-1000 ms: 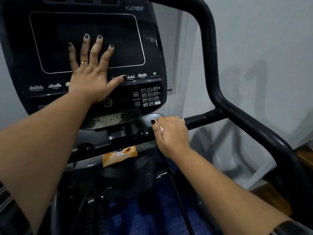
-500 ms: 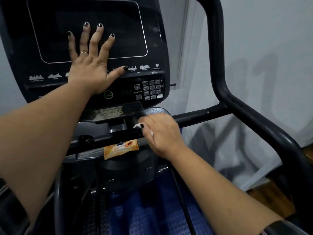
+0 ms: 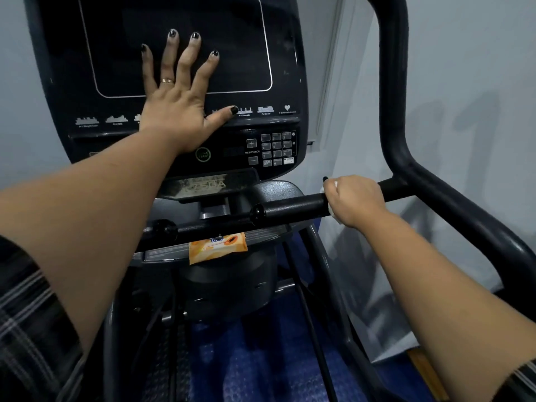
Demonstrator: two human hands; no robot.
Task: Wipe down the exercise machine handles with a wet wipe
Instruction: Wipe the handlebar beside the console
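A black horizontal handle bar runs from below the console to the right side rail. My right hand is wrapped around this bar near its right end, closed on a white wet wipe that peeks out above and below my fingers. My left hand lies flat on the black console with fingers spread and holds nothing. A second short handle with a round end cap sits lower left.
An orange wet-wipe pack rests on the ledge under the console. A keypad sits at the console's lower right. A white wall is close on the right. Blue floor matting shows below between the frame tubes.
My right hand with the wipe slid left along the bar, then back right toward the side rail. My left hand stayed flat on the console.
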